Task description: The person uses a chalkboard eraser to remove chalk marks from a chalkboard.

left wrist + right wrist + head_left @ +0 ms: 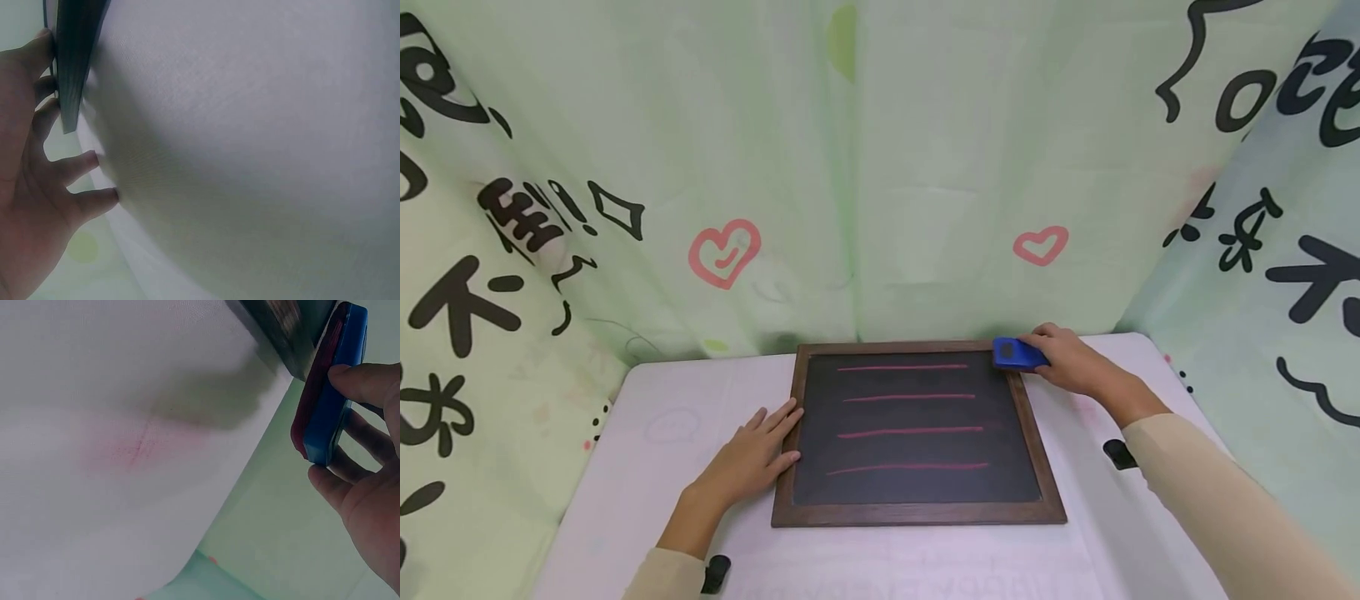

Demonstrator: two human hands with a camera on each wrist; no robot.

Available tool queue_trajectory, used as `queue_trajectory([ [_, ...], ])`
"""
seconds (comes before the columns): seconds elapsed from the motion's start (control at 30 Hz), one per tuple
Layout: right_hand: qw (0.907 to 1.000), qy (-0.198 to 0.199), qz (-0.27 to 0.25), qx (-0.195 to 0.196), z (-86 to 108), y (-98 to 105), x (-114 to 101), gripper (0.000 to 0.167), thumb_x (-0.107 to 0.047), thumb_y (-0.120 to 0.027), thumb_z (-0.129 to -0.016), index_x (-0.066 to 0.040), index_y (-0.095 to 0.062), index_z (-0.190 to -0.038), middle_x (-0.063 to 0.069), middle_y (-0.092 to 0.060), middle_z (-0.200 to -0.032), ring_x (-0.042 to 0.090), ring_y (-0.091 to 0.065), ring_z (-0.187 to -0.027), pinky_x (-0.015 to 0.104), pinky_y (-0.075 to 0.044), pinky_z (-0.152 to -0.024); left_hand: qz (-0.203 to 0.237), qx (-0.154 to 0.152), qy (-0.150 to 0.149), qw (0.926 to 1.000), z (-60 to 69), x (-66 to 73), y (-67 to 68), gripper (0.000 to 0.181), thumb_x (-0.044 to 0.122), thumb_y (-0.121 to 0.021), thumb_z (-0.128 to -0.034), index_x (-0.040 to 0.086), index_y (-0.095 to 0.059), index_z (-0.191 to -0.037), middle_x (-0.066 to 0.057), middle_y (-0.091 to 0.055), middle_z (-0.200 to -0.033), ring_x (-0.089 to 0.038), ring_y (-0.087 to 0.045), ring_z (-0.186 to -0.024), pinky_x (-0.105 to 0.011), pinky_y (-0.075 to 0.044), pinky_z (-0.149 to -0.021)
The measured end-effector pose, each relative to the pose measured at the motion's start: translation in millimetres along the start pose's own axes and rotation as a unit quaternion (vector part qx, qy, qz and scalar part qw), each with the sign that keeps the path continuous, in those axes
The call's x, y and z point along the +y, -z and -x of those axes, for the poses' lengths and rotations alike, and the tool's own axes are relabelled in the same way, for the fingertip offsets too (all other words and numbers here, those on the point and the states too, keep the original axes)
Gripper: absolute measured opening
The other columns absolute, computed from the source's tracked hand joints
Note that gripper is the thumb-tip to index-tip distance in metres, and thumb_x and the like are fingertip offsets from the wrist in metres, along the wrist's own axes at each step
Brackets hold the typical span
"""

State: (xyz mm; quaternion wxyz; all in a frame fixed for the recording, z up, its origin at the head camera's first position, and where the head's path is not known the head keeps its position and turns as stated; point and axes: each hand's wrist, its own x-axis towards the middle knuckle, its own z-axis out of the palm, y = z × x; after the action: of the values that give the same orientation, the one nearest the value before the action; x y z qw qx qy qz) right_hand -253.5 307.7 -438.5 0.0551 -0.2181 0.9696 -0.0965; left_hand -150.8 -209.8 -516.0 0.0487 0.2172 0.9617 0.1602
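Note:
A blackboard (917, 492) in a brown wooden frame lies on the white table, with several pink horizontal lines on it. My left hand (748, 458) rests on the frame's left edge, fingers spread; in the left wrist view that hand (37, 181) touches the frame (76, 62) with some fingers. At the upper right corner, my right hand (1071, 362) grips a blue eraser (1018, 354). The right wrist view shows the eraser (334, 394) pinched between thumb and fingers of the right hand (375, 506), its dark red pad facing the frame's corner (290, 337).
The white table (685, 425) has rounded back corners, and a pink smudge (144, 444) marks its surface right of the board. Behind and on both sides hangs a pale green curtain (925, 208) with black writing and pink hearts.

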Motion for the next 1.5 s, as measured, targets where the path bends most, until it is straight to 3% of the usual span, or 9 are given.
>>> queue_trajectory([
  [0.47,0.999,0.013,0.036,-0.023,-16.2,-6,-13,0.049,0.003,-0.072,-0.092,0.008,-0.059,-0.138,0.03,-0.057,-0.128,0.048,-0.057,-0.117,0.06,-0.052,-0.1,0.014,-0.007,0.007,0.9999,-3.0,5.2,-1.3,0.066,0.038,-0.062,-0.1039,0.015,-0.038,-0.161,-0.005,-0.031,-0.17,-0.055,-0.034,-0.148,-0.076,-0.037,-0.109],
  [0.93,0.9997,0.01,0.015,-0.017,-20.9,-16,-16,0.049,0.007,-0.073,-0.09,0.007,-0.061,-0.138,0.027,-0.059,-0.123,0.044,-0.058,-0.112,0.056,-0.054,-0.096,0.003,-0.001,0.001,1.0,-2.7,5.1,-1.3,0.067,0.039,-0.062,-0.1037,0.015,-0.039,-0.161,-0.006,-0.031,-0.17,-0.055,-0.036,-0.147,-0.075,-0.039,-0.108],
  [1.5,0.9996,0.02,-0.005,-0.017,-43.3,-30,-37,0.052,0.007,-0.071,-0.091,0.005,-0.059,-0.142,0.026,-0.059,-0.126,0.041,-0.058,-0.114,0.055,-0.053,-0.098,-0.006,0.008,-0.003,0.9999,0.3,0.6,-0.7,0.067,0.039,-0.063,-0.1029,0.013,-0.04,-0.16,-0.007,-0.033,-0.169,-0.056,-0.038,-0.145,-0.075,-0.041,-0.106],
])
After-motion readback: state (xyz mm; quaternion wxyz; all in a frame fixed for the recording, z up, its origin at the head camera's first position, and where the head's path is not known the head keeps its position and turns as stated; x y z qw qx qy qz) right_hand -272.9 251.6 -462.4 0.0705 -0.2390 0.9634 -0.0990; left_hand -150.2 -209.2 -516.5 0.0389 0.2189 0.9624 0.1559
